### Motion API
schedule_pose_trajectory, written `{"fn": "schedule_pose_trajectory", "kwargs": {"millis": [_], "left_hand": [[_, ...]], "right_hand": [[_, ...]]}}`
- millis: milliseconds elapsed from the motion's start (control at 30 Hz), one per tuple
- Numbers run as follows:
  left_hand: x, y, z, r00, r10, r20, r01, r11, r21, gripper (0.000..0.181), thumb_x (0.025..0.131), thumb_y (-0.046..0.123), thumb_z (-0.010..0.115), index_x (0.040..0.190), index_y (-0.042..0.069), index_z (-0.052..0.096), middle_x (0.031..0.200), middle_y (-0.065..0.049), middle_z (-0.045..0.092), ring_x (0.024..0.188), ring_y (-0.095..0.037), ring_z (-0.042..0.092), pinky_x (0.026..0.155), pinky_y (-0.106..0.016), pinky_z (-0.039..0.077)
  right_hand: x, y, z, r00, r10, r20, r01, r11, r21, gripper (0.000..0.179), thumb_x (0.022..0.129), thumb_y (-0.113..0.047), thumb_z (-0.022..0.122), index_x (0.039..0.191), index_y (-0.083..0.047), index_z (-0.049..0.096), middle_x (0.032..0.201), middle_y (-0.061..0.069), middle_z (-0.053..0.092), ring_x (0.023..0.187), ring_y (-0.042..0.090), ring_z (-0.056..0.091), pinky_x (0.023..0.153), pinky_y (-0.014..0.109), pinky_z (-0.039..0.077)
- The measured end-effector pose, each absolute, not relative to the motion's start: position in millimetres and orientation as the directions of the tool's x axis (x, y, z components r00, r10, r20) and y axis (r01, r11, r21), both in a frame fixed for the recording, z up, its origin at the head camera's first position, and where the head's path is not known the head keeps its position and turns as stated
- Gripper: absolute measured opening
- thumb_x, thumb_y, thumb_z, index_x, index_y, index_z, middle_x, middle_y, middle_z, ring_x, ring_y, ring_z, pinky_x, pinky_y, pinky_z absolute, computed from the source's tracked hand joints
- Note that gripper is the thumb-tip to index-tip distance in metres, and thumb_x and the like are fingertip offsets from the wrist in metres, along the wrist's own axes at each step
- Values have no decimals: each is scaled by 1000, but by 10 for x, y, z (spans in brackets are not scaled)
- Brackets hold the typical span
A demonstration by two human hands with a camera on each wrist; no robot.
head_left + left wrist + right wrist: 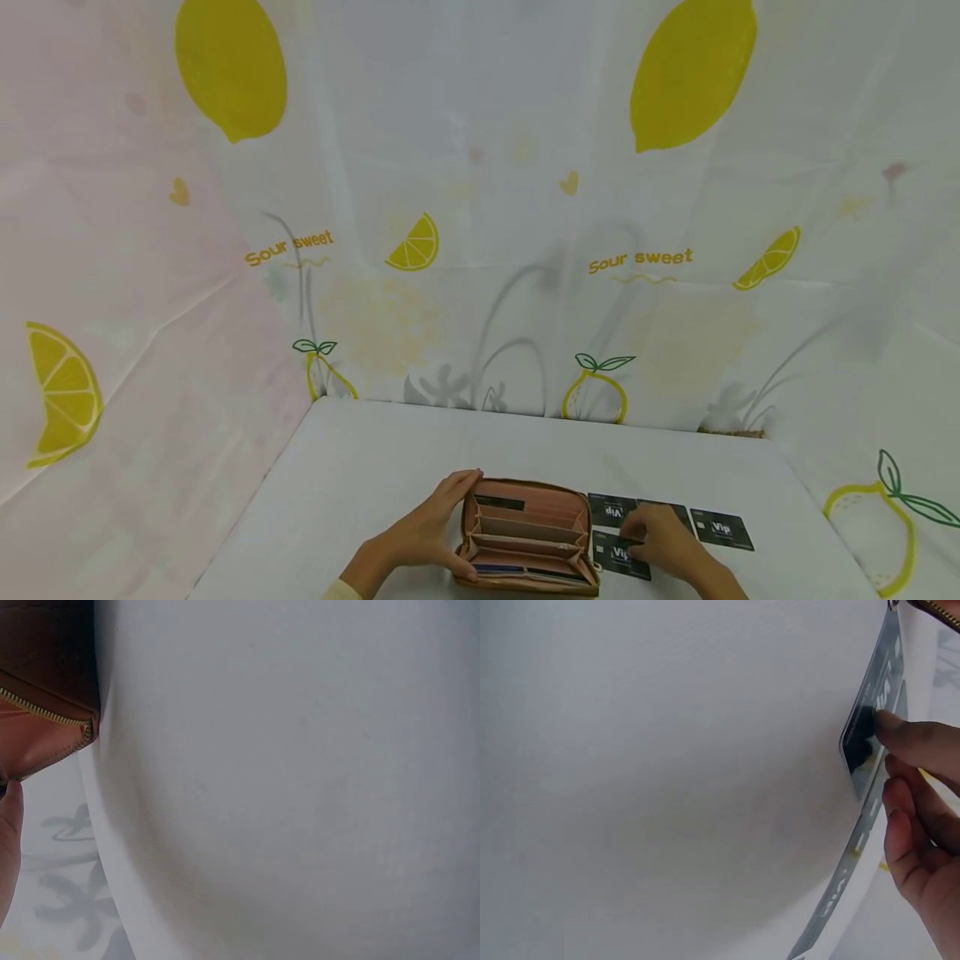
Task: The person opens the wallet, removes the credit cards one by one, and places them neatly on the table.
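Observation:
A brown zip-around wallet [528, 527] lies unzipped and spread open on the white table, showing its pinkish-brown inner pockets. My left hand [426, 532] holds its left side, thumb at the near corner and fingers at the far one. In the left wrist view, a fingertip [10, 806] meets the zipped edge. Right of the wallet, my right hand [663, 542] has its thumb on a black Vip card [618, 557]. The right wrist view shows the thumb on the card's face [866, 724] and the other fingers bent beside its edge, apparently pinching it.
More black Vip cards lie on the table [360, 467]: one upside down [609, 508] behind the near card, one partly hidden by my right hand, one at the far right [722, 529]. Dark cards sit inside the wallet's slots. A lemon-print cloth [480, 317] hangs around the table.

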State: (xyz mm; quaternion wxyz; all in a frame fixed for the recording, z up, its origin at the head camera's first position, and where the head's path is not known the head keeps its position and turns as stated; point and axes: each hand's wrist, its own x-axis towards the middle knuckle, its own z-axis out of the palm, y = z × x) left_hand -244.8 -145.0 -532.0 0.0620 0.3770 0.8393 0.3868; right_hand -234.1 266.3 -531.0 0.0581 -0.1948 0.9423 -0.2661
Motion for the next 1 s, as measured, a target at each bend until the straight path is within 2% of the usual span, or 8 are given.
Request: {"fn": "schedule_pose_trajectory", "kwargs": {"millis": [133,267,367,467,633,767,900,1000], "left_hand": [[-2461,-1446,-5326,-709,680,186,584,419,695,124,65,58,83,158,20,10,154,-4,21,140,-30,28,105,-51,40],[-2467,-1445,-5340,-707,681,189,589,420,691,125,65,58,83,158,20,9,154,-5,21,139,-31,28,104,-51,40],[-2467,-1450,-5349,-709,678,193,590,421,689,125,65,58,83,158,21,9,155,-4,21,140,-32,28,104,-52,40],[-2455,-1458,-5360,-712,675,196,585,416,696,124,65,57,84,158,20,10,155,-5,21,140,-32,28,104,-52,40],[-2404,-1463,-5396,-715,677,175,562,407,720,124,66,55,85,158,20,9,155,-6,20,140,-36,27,104,-53,40],[-2383,-1457,-5407,-712,678,183,566,400,721,124,66,55,84,158,20,9,155,-8,21,139,-36,28,103,-53,41],[-2395,-1445,-5386,-708,676,207,588,401,702,124,65,58,83,158,20,9,155,-5,21,139,-30,29,106,-49,39],[-2413,-1441,-5372,-700,676,230,610,399,684,125,65,58,83,158,20,10,154,-5,22,139,-28,30,106,-47,39]], "right_hand": [[-2391,2617,-5249,-909,-415,28,-370,776,-510,11,76,-4,79,80,-11,72,75,-10,56,66,2,49,56,25,45],[-2430,2479,-5070,-891,-425,161,-447,752,-485,7,81,-3,76,81,-9,73,74,-12,57,64,-1,50,55,23,48],[-2425,2290,-4903,-840,-440,319,-543,701,-462,12,80,0,76,81,-11,73,76,-11,59,66,-1,52,54,22,49],[-2383,2058,-4781,-782,-474,406,-622,638,-454,15,81,2,75,83,-13,72,80,-9,61,68,-1,53,55,21,50],[-2281,1660,-4686,-734,-572,365,-674,549,-494,8,87,-1,71,90,-9,74,85,-6,62,73,-1,54,59,19,52],[-2271,1386,-4688,-720,-615,321,-683,546,-485,8,88,-3,70,92,-8,75,84,-5,63,73,-1,55,61,18,51],[-2316,1196,-4734,-726,-641,248,-678,608,-414,27,90,-2,67,113,-13,74,77,-11,56,65,-1,47,55,17,45],[-2353,1109,-4782,-714,-668,208,-691,628,-358,47,92,-4,65,134,-25,62,73,-15,48,61,-1,39,52,17,39]]}}
